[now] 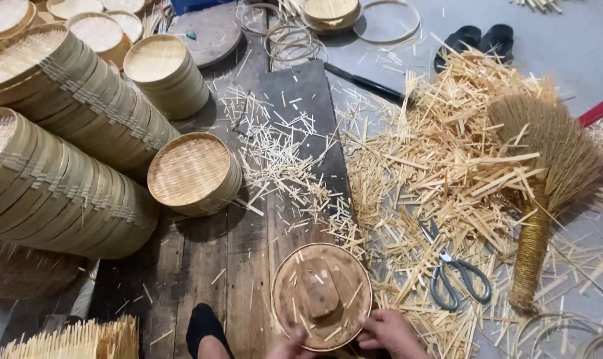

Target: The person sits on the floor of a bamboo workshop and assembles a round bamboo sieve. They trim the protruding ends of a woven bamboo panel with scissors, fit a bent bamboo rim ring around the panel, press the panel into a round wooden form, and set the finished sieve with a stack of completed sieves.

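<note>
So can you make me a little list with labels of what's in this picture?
left hand: touches the near rim of the round woven tray
right hand: holds the same rim
on tray: a wooden block
beside it: grey-handled scissors, a straw broom
floor: heap of bamboo offcuts
left side: stacked bamboo baskets

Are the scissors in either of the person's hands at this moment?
No, the scissors lie on the bamboo scraps, apart from the right hand, which, like the left hand, is at the round wooden disc.
</note>
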